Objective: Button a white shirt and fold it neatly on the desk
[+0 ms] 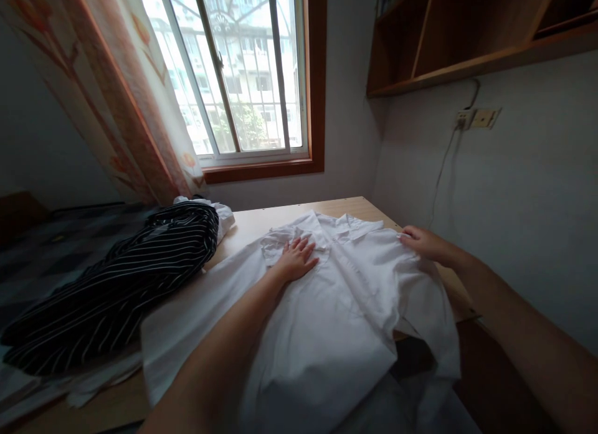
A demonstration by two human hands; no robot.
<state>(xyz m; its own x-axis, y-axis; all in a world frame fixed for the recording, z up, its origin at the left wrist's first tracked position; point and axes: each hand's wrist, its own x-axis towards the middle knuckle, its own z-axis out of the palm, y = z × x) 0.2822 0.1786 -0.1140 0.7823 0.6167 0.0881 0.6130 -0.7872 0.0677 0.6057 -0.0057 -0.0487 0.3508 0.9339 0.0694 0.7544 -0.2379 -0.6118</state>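
A white button-up shirt (322, 322) lies spread over the light wooden table (261, 221), its collar end toward the window and its lower part hanging over the near edge. My left hand (298, 259) rests flat on the chest of the shirt, near the collar, fingers spread. At the right shoulder of the shirt, my right hand (423, 243) pinches the fabric between thumb and fingers. One sleeve stretches out to the left; the other droops off the right side of the table.
Black clothing with white stripes (163, 253) is heaped at the left, by a bed with a checked cover (60, 247). A curtain (112, 98) hangs beside the window (247, 73). A wooden shelf (448, 70) juts out at upper right, above a socket with a cord (466, 118).
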